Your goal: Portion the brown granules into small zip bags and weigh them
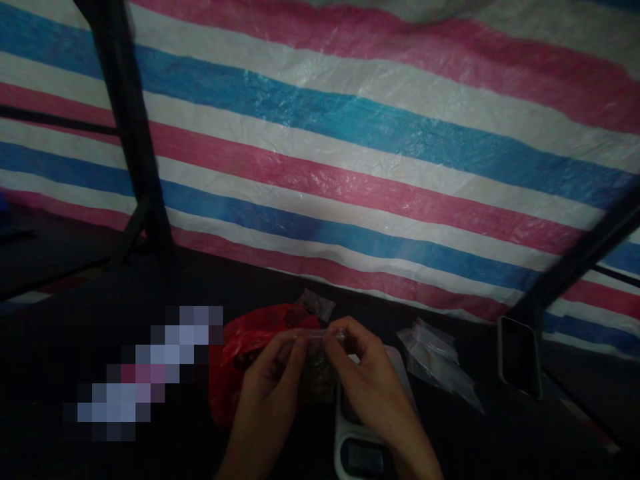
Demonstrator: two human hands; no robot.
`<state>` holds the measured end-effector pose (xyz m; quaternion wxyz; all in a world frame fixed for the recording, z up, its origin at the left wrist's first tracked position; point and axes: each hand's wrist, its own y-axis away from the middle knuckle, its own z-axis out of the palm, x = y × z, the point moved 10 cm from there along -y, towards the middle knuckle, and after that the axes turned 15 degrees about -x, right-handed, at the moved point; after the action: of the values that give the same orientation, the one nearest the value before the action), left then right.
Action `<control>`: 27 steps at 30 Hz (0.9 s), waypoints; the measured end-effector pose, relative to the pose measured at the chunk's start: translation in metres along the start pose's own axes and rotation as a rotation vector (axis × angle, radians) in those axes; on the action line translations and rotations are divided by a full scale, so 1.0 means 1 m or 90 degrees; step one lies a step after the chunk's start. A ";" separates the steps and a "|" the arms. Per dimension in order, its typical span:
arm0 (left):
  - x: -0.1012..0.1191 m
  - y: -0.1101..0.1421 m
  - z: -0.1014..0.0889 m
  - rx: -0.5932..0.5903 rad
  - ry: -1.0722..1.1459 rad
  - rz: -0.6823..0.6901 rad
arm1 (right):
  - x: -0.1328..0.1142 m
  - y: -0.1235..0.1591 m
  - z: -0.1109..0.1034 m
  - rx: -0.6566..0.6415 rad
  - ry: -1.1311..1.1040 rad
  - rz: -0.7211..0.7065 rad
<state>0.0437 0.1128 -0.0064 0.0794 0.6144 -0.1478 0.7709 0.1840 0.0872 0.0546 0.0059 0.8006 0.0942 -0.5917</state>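
Pinching the top edge of a small clear plastic bag (319, 367) with both hands, you hold it upright in front of you, its contents too dim to make out. Your left hand (273, 380) is narrowed, thumb against fingers at the bag's left corner; your right hand (367, 373) grips the right corner the same way. The bag hangs between your hands, beside the white electronic scale with a dark display (341, 437), which your right hand partly covers from view. A crumpled red plastic bag (227, 393) lies by your left hand, with a small clear packet of dark contents (316, 304) just beyond it. To your right, a loose pile of clear plastic bags (435, 357) and a dark rectangular phone-like device (520, 357) rest on the black surface (185, 280)
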 end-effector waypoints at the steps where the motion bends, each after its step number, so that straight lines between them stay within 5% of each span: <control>1: 0.002 0.001 -0.001 0.001 -0.012 0.009 | -0.002 0.001 -0.001 -0.013 0.015 0.000; 6: 0.007 0.006 0.010 -0.036 -0.064 0.015 | 0.006 0.017 -0.025 -0.063 0.014 0.040; 11: 0.011 0.005 0.005 0.025 -0.129 0.042 | 0.037 0.041 -0.091 0.107 0.119 0.096; 16: 0.010 0.007 -0.006 0.055 -0.179 0.050 | 0.065 0.052 -0.126 0.245 0.224 0.103; 27: 0.042 0.018 -0.020 0.124 -0.279 0.098 | 0.042 0.071 -0.163 0.458 0.290 0.046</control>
<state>0.0100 0.0995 0.0280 -0.0732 0.7586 -0.1332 0.6336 0.3610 0.0428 0.0561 -0.2745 0.8647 -0.1474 -0.3940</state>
